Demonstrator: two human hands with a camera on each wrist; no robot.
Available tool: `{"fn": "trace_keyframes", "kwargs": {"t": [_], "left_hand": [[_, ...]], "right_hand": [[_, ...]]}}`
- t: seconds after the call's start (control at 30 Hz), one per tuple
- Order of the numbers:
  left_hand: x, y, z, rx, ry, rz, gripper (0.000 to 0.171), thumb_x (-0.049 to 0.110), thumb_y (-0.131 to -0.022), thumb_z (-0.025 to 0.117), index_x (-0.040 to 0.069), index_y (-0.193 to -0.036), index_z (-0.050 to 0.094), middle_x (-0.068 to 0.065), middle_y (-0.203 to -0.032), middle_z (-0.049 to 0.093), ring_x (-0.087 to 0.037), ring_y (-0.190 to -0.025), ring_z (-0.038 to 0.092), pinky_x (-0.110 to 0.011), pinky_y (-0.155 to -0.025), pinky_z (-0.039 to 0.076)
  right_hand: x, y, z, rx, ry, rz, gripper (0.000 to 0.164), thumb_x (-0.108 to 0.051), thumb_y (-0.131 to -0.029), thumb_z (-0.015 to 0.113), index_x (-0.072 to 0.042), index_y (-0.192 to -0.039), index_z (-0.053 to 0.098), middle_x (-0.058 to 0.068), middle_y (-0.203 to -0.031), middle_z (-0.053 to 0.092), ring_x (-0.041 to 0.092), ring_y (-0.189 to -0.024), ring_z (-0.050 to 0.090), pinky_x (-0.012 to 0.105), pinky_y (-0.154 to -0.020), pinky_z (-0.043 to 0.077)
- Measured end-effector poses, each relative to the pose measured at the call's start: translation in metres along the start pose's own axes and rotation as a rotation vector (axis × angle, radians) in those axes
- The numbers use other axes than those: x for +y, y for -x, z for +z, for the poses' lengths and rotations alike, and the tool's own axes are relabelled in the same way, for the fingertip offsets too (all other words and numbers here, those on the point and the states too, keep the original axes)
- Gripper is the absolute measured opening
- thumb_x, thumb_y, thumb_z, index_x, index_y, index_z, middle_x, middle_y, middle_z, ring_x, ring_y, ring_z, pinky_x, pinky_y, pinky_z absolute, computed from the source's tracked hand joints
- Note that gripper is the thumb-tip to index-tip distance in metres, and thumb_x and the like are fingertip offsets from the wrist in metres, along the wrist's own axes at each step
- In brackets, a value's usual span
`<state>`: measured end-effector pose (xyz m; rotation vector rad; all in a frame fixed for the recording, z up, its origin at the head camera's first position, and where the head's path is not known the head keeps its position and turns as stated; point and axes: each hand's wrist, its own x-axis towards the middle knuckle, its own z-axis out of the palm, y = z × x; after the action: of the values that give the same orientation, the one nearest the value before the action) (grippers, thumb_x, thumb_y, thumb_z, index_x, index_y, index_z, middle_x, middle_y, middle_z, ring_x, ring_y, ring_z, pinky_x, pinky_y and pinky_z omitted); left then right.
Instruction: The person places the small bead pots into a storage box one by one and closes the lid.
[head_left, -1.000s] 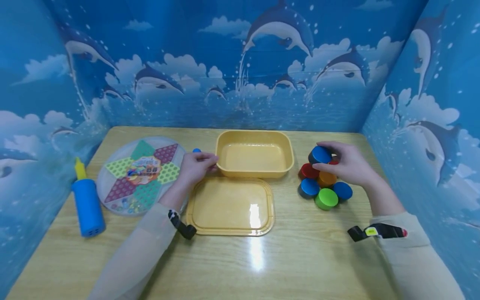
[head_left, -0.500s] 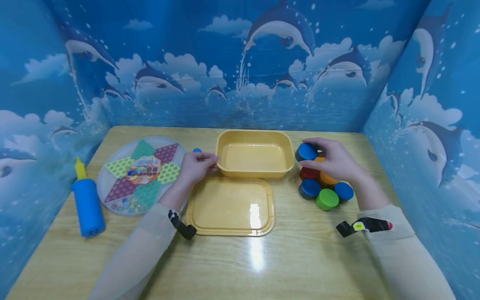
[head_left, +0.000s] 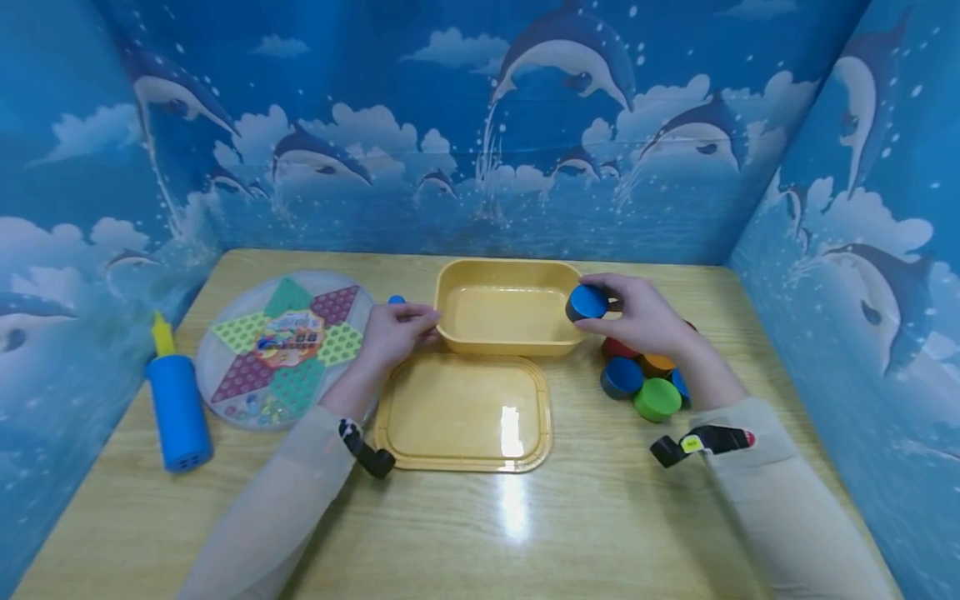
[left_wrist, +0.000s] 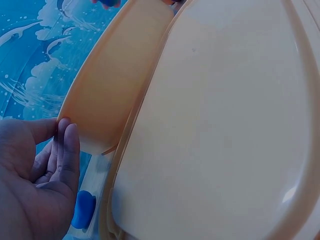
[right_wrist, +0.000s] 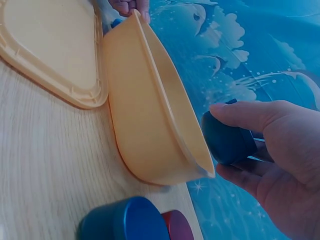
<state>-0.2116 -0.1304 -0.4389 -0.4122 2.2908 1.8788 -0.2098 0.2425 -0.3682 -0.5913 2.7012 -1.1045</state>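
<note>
My right hand (head_left: 637, 312) grips a small blue round tub (head_left: 587, 302) between thumb and fingers at the right rim of a yellow rectangular plastic box (head_left: 510, 343). The right wrist view shows that blue tub (right_wrist: 225, 137) held close beside the box rim. At the opposite end, my left hand (head_left: 393, 335) pinches the left rim of the box, thumb on one side and fingers on the other in the left wrist view. No object shows inside the box. Its yellow lid (head_left: 463, 412) lies flat in front of it.
Several more round tubs stand at the right, among them a blue one (head_left: 622, 378), a green one (head_left: 657, 400) and an orange one (head_left: 657, 365). A Chinese checkers board (head_left: 225, 325) and a blue hand pump (head_left: 178, 412) lie at the left. Dolphin-print curtains surround the table.
My right hand has carried the blue tub leftward, from over the cluster of tubs to the box's right rim. The left hand stays on the left rim.
</note>
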Motion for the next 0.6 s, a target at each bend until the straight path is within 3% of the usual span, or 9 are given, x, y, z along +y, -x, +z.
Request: {"fn": "trace_keyframes", "kwargs": {"t": [0.33, 0.6], "left_hand": [[-0.004, -0.003, -0.001, -0.022, 0.084, 0.032, 0.026, 0.014, -0.099, 0.078, -0.003, -0.118, 0.075, -0.019, -0.103, 0.074, -0.019, -0.080, 0.076, -0.033, -0.078, 0.066], [-0.005, -0.003, -0.002, -0.020, 0.067, 0.022, 0.026, 0.017, -0.100, 0.078, -0.001, -0.118, 0.075, -0.018, -0.105, 0.074, -0.020, -0.082, 0.076, -0.032, -0.077, 0.066]], "right_hand": [[-0.007, -0.019, 0.009, -0.050, -0.041, -0.043, 0.071, -0.023, -0.097, 0.081, 0.000, -0.155, 0.048, 0.021, -0.153, 0.051, 0.040, -0.133, 0.055, 0.060, -0.110, 0.050], [-0.016, -0.038, 0.020, -0.034, -0.042, -0.023, 0.073, -0.019, -0.094, 0.085, 0.001, -0.154, 0.049, 0.019, -0.151, 0.052, 0.039, -0.132, 0.055, 0.060, -0.109, 0.051]]}}
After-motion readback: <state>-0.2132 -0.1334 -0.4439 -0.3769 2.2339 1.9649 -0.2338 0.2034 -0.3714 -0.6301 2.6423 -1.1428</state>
